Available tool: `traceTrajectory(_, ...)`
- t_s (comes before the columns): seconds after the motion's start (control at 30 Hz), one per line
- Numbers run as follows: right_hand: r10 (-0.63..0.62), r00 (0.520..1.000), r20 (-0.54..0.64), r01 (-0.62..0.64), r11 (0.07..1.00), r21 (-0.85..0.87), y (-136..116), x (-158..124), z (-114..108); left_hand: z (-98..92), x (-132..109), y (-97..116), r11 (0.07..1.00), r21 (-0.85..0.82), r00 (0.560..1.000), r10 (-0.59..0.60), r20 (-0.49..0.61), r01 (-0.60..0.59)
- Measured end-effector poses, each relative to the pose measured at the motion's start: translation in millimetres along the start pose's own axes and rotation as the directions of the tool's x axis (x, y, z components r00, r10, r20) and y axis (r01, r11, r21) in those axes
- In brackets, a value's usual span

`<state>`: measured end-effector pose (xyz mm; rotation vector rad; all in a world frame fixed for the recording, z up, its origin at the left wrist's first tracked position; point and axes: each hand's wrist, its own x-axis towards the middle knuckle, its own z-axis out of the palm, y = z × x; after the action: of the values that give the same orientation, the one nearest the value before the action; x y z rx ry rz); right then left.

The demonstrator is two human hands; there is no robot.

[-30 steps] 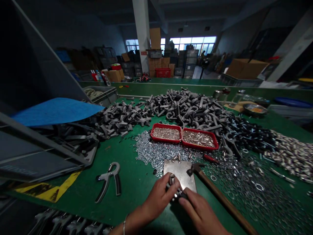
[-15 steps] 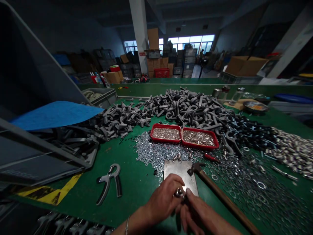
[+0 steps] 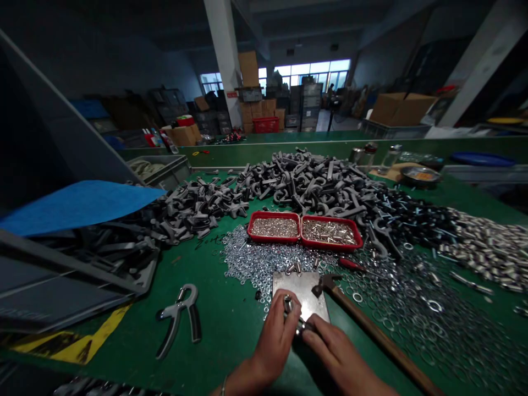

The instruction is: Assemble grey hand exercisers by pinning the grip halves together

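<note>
I'm watching the left hand (image 3: 274, 338) grasping a small metal fitting (image 3: 293, 319) between its fingers and thumb, while the right hand (image 3: 339, 352) is closing on the same piece from the other side; both are clenched on it, so I'm reading this as two-handed work on something too small for one hand; the fitting is sitting just over a steel plate (image 3: 299, 291), which seems to be serving as a hard work surface; a wooden-handled hammer (image 3: 371, 330) is lying beside the plate, its head near the hands and within easy reach; washers (image 3: 416, 313) and nuts (image 3: 256, 264) are spreading across the green table (image 3: 231, 341), probably kept loose for quick picking; two red trays (image 3: 297, 231) are holding small metal pins; a hand grip (image 3: 179, 319) is resting to the left, and dark castings (image 3: 305, 184) are heaping up beyond the trays.
</note>
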<state>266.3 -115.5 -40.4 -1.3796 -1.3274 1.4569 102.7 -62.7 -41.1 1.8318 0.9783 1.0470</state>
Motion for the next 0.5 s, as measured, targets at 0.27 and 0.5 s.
traceTrajectory(0.27,0.013,0.999,0.044,-0.014,0.999,0.041,9,-1,4,-0.2,-5,-5,0.986,0.099,0.985,0.120,0.126,-0.133)
traceTrajectory(0.5,0.092,0.985,0.148,-0.082,0.994,-0.070,45,7,4,1.5,36,-18,0.868,0.449,0.858,-0.056,0.511,-0.211)
